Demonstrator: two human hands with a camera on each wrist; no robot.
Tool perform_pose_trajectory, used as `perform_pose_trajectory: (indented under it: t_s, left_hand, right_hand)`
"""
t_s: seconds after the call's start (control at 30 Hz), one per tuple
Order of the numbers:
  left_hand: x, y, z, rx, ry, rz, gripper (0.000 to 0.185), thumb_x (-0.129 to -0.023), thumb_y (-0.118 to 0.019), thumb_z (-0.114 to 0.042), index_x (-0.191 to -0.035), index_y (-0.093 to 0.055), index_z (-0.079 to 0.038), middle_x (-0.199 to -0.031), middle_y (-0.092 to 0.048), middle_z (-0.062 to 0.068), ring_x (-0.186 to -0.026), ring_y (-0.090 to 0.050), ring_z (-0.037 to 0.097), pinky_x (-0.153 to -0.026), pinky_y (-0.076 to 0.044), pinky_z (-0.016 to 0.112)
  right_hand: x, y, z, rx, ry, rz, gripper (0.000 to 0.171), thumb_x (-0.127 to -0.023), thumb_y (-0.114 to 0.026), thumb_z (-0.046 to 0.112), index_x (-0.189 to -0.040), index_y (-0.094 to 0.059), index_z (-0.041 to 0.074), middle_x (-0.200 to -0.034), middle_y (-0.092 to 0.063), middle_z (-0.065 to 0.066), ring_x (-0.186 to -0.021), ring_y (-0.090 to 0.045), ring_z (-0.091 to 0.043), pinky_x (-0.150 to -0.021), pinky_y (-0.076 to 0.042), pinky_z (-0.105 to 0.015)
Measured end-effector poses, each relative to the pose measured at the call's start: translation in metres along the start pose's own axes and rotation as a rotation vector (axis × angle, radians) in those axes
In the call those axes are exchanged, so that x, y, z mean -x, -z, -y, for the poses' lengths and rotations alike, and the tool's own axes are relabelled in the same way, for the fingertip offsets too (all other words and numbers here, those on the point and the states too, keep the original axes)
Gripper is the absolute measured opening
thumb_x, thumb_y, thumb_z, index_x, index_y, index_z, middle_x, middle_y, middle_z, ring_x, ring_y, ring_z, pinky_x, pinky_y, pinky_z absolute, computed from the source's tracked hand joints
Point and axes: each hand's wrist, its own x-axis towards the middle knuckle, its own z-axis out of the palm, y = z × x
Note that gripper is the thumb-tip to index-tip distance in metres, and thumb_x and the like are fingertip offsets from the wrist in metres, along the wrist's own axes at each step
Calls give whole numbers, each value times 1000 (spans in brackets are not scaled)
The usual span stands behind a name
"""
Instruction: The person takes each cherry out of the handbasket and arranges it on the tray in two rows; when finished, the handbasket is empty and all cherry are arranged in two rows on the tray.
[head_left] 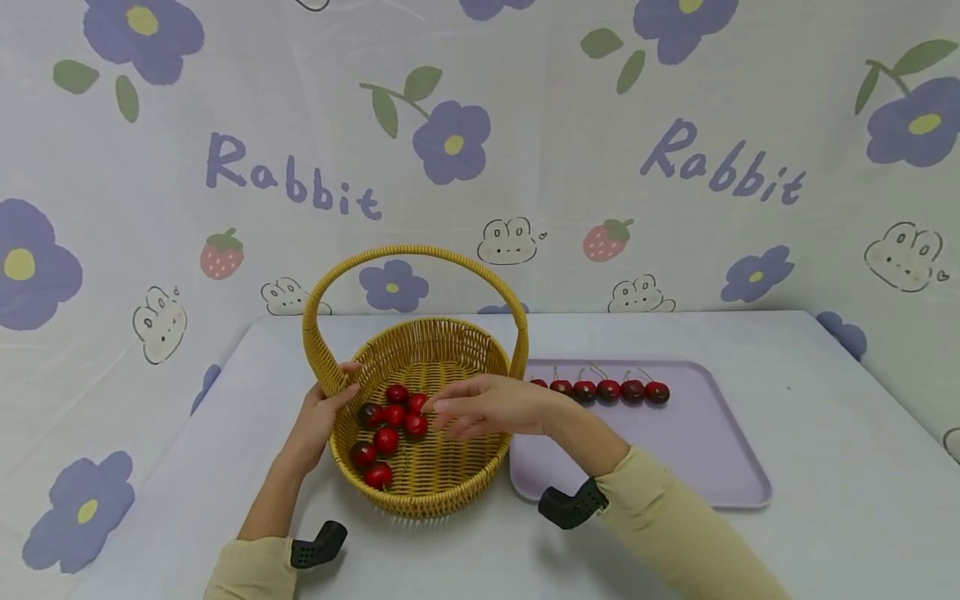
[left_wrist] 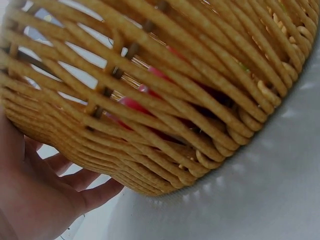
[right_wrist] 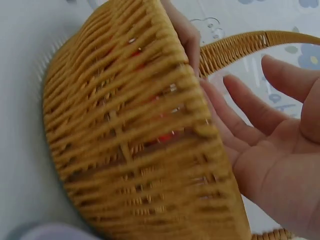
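Observation:
A yellow woven basket with a tall arched handle stands on the table. My left hand holds its left side at the foot of the handle, thumb over the rim and fingers outside against the weave, as the left wrist view shows. Several red cherries lie inside, mostly in the left half. Above the basket's right half is my right hand, its fingertips close to the nearest cherries in the head view. From the right wrist, the hand shows spread, loosely bent fingers with nothing between them.
Right of the basket, a lilac tray carries a row of dark red stemmed cherries along its far side; the right forearm passes over its near left corner. A printed cloth hangs behind the white table.

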Motion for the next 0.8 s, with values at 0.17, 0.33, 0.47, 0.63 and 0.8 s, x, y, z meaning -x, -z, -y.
perform_pose_trajectory:
  t_s: [0.17,0.33,0.47,0.63,0.8]
  left_hand:
    - [-1,0,0,-1,-2,3,40,-101,-43,-14,-139,-38,-1,-141,-37,20,-126,-35,28,-105,-21,45]
    - [-1,0,-1,5,7,11,40,-101,-42,-13,-139,-39,-1,-142,-37,20,-128,-33,30,-106,-20,48]
    - [-1,-1,-2,6,5,11,40,-102,-42,-14,-139,-38,-1,-142,-37,20,-129,-33,30,-107,-20,48]
    - [0,-2,-4,11,3,13,40,-102,-42,-14,-140,-38,-1,-144,-35,19,-130,-32,29,-108,-19,46]
    - [-1,-2,-3,15,9,10,40,-102,-42,-14,-139,-38,-2,-143,-37,19,-128,-34,29,-107,-20,46]
  right_hand:
    - [-12,-9,3,28,-18,-45,42,-99,-53,22,-132,-51,-4,-116,-62,-17,-112,-57,-36,-94,-44,-43]
    - [-23,-18,2,38,-40,-91,41,-98,-54,23,-130,-53,-3,-111,-64,-15,-107,-60,-33,-91,-46,-41]
    - [-29,-26,1,65,-79,-120,43,-98,-55,28,-130,-54,-1,-109,-64,-14,-103,-62,-29,-90,-48,-40]
    - [-38,-37,1,73,-130,-130,40,-97,-57,28,-126,-57,0,-108,-64,-15,-101,-62,-29,-89,-48,-42]
    - [-45,-50,1,144,-179,-126,36,-97,-57,25,-124,-60,1,-112,-63,-10,-98,-62,-26,-87,-49,-42]
